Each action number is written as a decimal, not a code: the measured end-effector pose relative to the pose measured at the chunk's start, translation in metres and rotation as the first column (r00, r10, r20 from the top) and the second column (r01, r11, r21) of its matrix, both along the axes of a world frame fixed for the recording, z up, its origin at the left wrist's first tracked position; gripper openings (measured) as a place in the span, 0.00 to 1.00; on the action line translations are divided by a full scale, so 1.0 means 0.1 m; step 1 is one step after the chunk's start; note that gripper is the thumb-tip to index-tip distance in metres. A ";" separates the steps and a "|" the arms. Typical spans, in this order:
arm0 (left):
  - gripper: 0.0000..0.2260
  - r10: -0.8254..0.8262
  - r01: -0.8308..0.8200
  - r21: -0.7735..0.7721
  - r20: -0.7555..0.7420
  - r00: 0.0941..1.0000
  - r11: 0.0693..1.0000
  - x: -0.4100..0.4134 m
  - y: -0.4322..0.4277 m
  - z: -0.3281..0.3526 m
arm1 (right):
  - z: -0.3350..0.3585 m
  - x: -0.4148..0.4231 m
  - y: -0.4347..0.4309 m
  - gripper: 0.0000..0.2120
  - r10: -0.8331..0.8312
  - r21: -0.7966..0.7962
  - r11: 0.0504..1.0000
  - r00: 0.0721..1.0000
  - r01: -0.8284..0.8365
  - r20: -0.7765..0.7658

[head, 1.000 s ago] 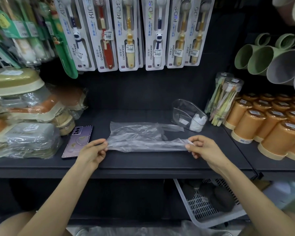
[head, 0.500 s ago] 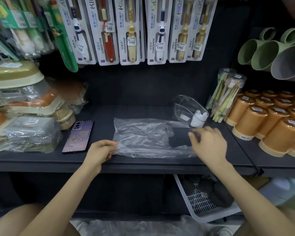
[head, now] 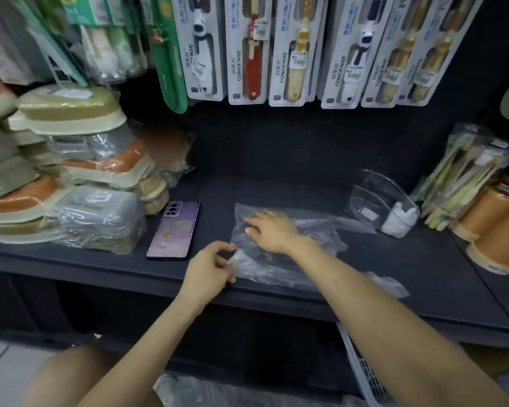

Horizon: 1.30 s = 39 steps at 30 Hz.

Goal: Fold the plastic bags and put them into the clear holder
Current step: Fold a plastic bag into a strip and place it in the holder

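1. While the bag (head: pixel 291 251) lies spread and crumpled on the shelf (head: pixel 423 274), mid-frame near the front edge, its thin ends trail toward 3 and 4 o'clock. Step judged: folding, early on, since no compact packet has formed yet.
2. Right hand (head: pixel 272 230): palm down on the bag's 10 o'clock part, fingers straight and spread. It presses the film flat and grips nothing.
3. Left hand (head: pixel 212 268): at the bag's 8 o'clock corner, fingers curled. Thumb and forefinger appear to pinch the film's edge there, though the clear plastic makes the contact hard to confirm.
4. Holder (head: pixel 376 198): clear, at 2 o'clock from the bag and apart from it, with one trailing end reaching near its base. A white wad (head: pixel 400 220) sits in its right end, probably bags already folded.
5. Next move, judged: smooth out trapped air, then carry the pinched edge across under the flat hand's hold. Thin film springs back, so each crease needs pressing. The trailing ends need gathering before the packet goes to the holder.
6. Phone (head: pixel 174 230): face down at 9 o'clock, just beside the left hand, clear of the bag.
7. Wrapped boxes (head: pixel 71 201): stacked farther out at 9 o'clock.
8. Toothbrush packs (head: pixel 288 48): hanging at 12 o'clock.
9. Orange cups (head: pixel 494 218): at 3 o'clock, beyond the holder.
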<state>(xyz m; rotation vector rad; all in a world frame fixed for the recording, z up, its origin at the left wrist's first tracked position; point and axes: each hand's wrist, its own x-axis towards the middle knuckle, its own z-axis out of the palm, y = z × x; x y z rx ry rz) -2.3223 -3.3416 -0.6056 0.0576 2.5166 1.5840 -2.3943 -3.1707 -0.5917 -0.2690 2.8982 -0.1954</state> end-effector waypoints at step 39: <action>0.13 -0.429 0.275 -0.371 -0.439 0.789 0.887 -0.08 -0.22 -0.17 | -0.13 1.62 1.63 0.07 -0.519 -0.612 0.708 0.847 0.351 -0.115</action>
